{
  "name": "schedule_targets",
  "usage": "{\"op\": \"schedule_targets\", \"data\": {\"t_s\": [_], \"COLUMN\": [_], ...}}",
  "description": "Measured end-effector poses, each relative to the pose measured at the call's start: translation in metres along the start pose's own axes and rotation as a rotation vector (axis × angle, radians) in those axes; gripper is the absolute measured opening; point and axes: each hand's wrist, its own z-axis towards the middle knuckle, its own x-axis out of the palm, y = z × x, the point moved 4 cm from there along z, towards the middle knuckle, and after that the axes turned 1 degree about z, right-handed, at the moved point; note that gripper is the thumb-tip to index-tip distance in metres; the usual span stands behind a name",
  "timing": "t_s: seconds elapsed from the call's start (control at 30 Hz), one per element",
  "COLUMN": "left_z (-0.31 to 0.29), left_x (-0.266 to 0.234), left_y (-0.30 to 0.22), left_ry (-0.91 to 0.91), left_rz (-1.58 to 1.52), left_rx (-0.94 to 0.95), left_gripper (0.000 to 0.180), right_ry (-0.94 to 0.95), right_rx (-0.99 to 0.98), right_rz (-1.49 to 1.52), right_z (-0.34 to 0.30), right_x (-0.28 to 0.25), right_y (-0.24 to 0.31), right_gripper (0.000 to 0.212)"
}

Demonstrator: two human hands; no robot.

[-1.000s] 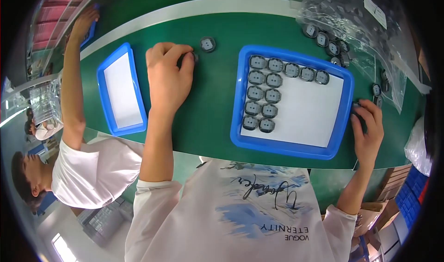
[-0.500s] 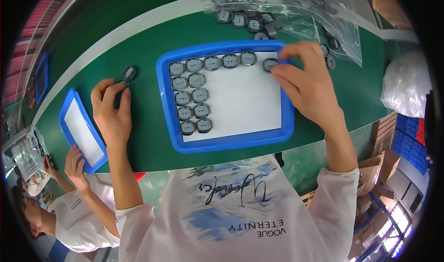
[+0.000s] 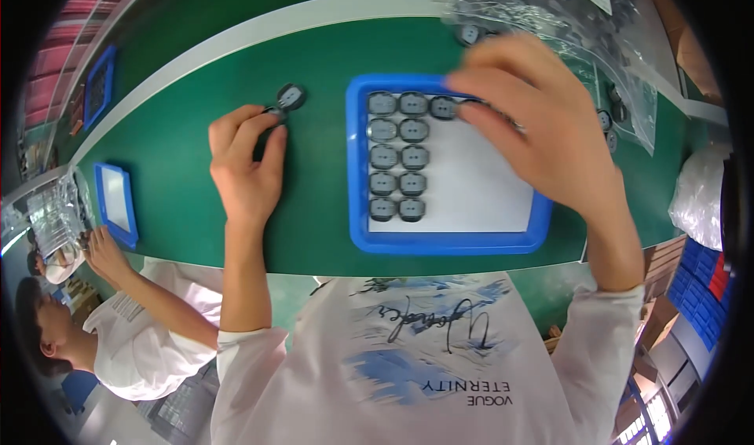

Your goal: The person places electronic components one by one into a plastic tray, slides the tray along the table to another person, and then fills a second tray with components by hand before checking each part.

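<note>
My left hand [image 3: 247,162] is over the green table left of the blue tray, its thumb and fingers closed at the edge of a dark grey round part [image 3: 291,96]. My right hand [image 3: 542,115] is above the tray's far right side, smeared by motion. Its fingertips hide part of the far row, and I cannot make out whether they hold anything. On white paper in the blue tray [image 3: 440,245] lie similar grey parts [image 3: 413,157], set in two columns on the left and a row along the far side.
A clear plastic bag [image 3: 542,13] of grey parts lies at the far right, with loose parts [image 3: 470,35] beside it. Another person's hand [image 3: 106,252] is at the left, near a smaller-looking blue tray [image 3: 116,205]. Bundled clear plastic [image 3: 700,170] sits at the right edge.
The view has shifted, so the tray appears farther right. My right hand has moved left across the tray's far row. My left hand still pinches at the grey part.
</note>
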Motion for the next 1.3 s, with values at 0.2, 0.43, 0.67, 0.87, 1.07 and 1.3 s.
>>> {"op": "schedule_targets", "data": {"t_s": [0.2, 0.43, 0.67, 0.87, 1.07, 1.3], "left_z": [-0.006, -0.011, 0.023, 0.026, 0.022, 0.032], "left_x": [-0.014, -0.022, 0.001, 0.063, 0.091, 0.092], "left_y": [0.013, 0.026, -0.043, -0.113, -0.131, -0.135], "left_ry": [-0.016, -0.003, 0.111, 0.21, 0.262, 0.275], "left_rz": [0.012, 0.035, -0.214, -0.398, -0.276, -0.216], "left_rx": [0.003, -0.036, 0.187, 0.562, 0.581, 0.56], "left_gripper": [0.019, 0.018, 0.016, 0.02, 0.016, 0.015], "right_ry": [0.685, 0.226, -0.102, -0.043, -0.25, -0.228], "right_rx": [-0.065, -0.109, 0.508, 0.682, 0.677, 0.699], "right_rz": [-0.133, 0.343, 0.622, -0.029, -0.197, -0.191], "right_z": [0.138, 0.122, -0.097, -0.172, -0.187, -0.194], "right_x": [0.122, 0.076, -0.04, -0.021, -0.021, -0.035], "right_y": [0.043, 0.012, -0.047, -0.041, -0.042, -0.046], "right_gripper": [0.02, 0.026, 0.032, 0.029, 0.023, 0.018]}}
